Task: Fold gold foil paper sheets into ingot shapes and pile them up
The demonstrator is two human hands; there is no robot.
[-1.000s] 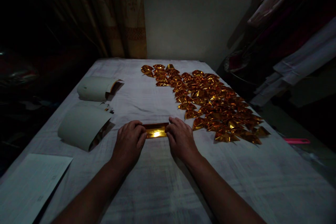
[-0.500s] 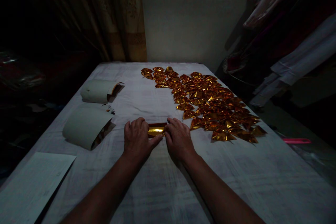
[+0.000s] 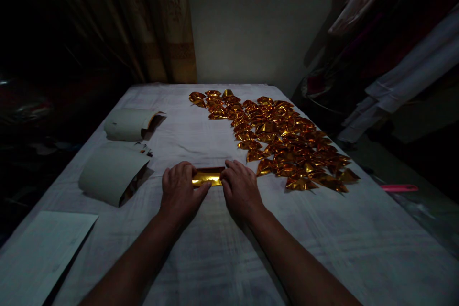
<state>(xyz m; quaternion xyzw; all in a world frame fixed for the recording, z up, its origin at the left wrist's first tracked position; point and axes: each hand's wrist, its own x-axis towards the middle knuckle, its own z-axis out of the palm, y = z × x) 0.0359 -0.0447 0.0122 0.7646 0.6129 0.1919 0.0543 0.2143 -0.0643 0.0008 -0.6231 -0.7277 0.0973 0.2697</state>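
Note:
A folded strip of shiny gold foil paper (image 3: 207, 178) lies on the white cloth-covered table (image 3: 222, 248), pressed down at both ends by my hands. My left hand (image 3: 181, 190) covers its left end with curled fingers and the thumb along its near edge. Over the right end sits my right hand (image 3: 239, 187), fingers bent down onto the foil. Only the middle of the strip shows between them. Beyond and to the right spreads a large group of several folded gold foil pieces (image 3: 283, 138).
Two curled stacks of white-backed paper sit on the left, one near (image 3: 109, 172) and one farther (image 3: 129, 124). A flat white sheet (image 3: 39, 253) lies at the near left corner. Curtains hang behind the table; hanging clothes (image 3: 394, 57) and a pink object (image 3: 398, 187) are at the right.
My hands have moved closer together along the gold strip, so less of it shows between them than a second ago. The camera view shifted slightly.

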